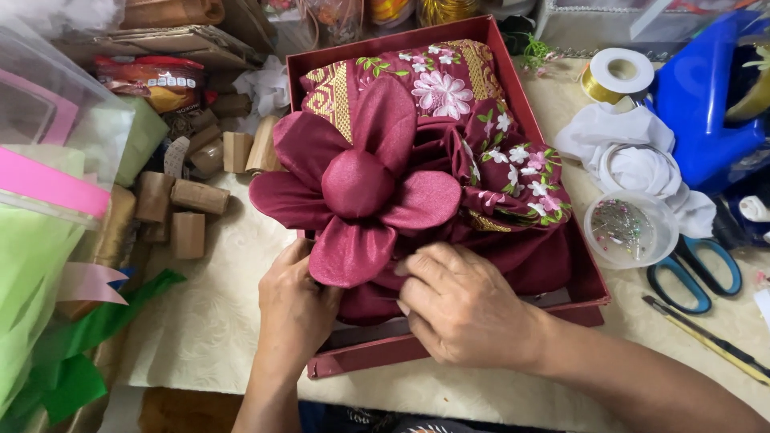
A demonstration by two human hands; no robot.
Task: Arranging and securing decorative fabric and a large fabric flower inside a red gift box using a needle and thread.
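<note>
- Your left hand [293,309] is reaching up under the lowest petal of the maroon fabric flower [357,184]; its fingertips are hidden beneath that petal, so you cannot tell how far they are spread, though the hand is touching the cloth.
- Your right hand [465,309] is lying palm down on the folded maroon cloth just right of that petal, fingers curled close together and pressing into the fabric at the flower's lower edge.
- The flower is sitting on the embroidered maroon cloth [497,136], which is filling the dark red box [589,277]; pink and white stitched blossoms and gold bands are showing on the far half.
- The box is resting on a cream patterned tablecloth [208,321].
- To your right, a round clear dish of pins [630,228] is standing just beside the box, with blue-handled scissors [694,277] near it, a roll of gold ribbon [616,76] farther back and crumpled white cloth [642,160] between them.
- To your left, cardboard tubes [188,212] are lying in a cluster, with green ribbon [88,337] nearer you.
</note>
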